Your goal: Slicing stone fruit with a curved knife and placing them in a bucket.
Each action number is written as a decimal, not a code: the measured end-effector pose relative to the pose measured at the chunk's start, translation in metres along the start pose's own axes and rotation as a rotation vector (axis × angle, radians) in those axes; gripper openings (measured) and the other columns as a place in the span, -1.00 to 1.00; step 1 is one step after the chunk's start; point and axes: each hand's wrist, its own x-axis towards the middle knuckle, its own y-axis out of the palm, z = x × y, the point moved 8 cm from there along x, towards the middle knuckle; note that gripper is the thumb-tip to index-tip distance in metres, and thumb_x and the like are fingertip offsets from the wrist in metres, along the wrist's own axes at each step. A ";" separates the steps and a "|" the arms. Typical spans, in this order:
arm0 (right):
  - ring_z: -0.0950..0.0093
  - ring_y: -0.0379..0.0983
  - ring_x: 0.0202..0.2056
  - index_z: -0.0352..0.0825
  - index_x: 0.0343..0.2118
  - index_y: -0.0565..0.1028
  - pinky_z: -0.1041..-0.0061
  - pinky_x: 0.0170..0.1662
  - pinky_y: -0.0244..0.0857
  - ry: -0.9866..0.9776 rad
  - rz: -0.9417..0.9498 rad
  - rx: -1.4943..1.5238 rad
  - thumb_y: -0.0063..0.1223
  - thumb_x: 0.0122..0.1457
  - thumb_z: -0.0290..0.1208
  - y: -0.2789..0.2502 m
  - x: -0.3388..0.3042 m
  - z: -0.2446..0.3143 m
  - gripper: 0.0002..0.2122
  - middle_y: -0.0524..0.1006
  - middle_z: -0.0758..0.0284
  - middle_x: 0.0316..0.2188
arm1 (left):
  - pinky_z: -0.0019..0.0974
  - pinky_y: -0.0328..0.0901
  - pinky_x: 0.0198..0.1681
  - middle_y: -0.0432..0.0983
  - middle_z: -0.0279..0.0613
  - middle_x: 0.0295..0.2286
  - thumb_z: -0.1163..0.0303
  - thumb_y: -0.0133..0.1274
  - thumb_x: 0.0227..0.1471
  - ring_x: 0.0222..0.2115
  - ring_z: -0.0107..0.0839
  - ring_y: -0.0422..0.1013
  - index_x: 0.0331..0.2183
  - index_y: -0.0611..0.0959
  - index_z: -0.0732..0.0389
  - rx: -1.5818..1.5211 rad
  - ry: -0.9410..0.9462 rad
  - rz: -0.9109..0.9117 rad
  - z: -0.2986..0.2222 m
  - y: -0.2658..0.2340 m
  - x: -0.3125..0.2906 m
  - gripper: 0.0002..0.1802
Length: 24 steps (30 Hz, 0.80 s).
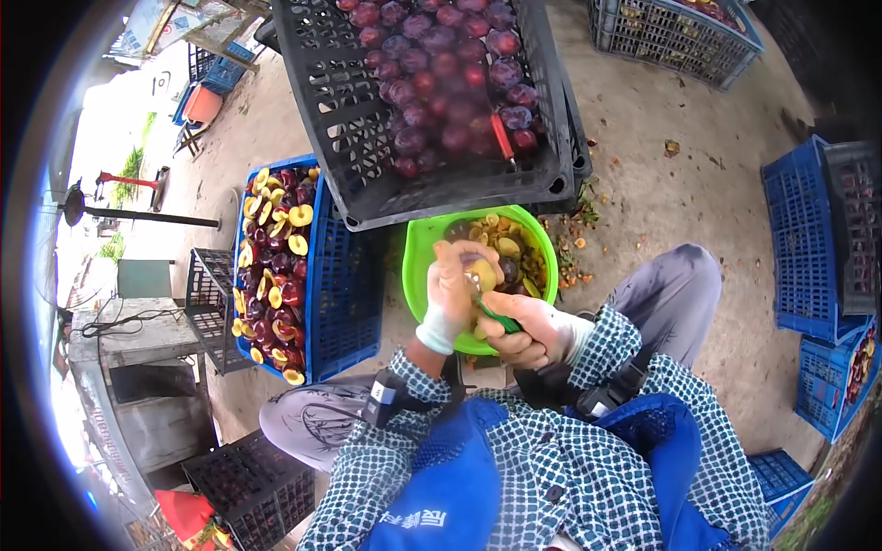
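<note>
My left hand (448,289), in a pale glove, is closed round a cut plum (481,273) with its yellow flesh showing. My gloved right hand (537,332) grips a small green-handled tool (498,316). Its tip meets the plum's flesh, though its exact shape is too small to make out. Both hands are above a bright green basin (416,246), which holds plum pieces and pulpy scraps (528,262). Just beyond it, a black crate (395,209) of whole dark plums (441,69) stands tilted towards me. A red-handled tool (502,136) lies on those plums.
At my left stands a blue crate (344,285) full of halved plums (276,266). Further blue crates (804,239) are stacked at the right, and another crate (675,46) sits at the far right. Scraps (574,262) litter the floor beside the basin.
</note>
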 end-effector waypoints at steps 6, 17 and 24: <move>0.69 0.00 -0.71 -0.15 -0.27 0.48 0.56 -0.66 -0.13 -0.160 -0.064 -0.181 -0.10 0.58 0.09 0.009 0.002 0.006 -0.60 0.21 0.59 -0.66 | -0.15 0.54 -0.08 0.67 -0.15 -0.27 -0.53 -0.24 0.42 -0.22 -0.23 0.61 -0.10 0.68 0.18 -0.618 -0.315 -0.212 0.063 -0.019 0.015 -0.10; 0.69 0.25 -0.61 -0.29 -0.08 0.57 0.58 -0.56 0.12 -0.490 -0.507 -0.488 0.07 0.55 -0.11 -0.021 -0.015 0.047 -0.70 0.43 0.56 -0.55 | 0.04 0.52 0.08 0.76 0.04 -0.08 0.03 0.19 0.32 -0.05 0.06 0.67 0.21 0.70 -0.02 1.356 0.043 0.273 0.104 -0.013 0.099 -0.48; 0.24 0.57 -0.48 -0.39 -0.08 0.60 0.25 -0.36 0.41 -0.655 -1.096 -0.732 0.10 0.48 -0.05 -0.103 -0.035 0.070 -0.60 0.62 0.13 -0.48 | 0.02 0.50 0.14 0.71 0.00 0.06 0.01 0.20 0.33 0.06 0.06 0.63 0.21 0.73 -0.06 1.229 0.087 0.300 0.098 -0.012 0.080 -0.50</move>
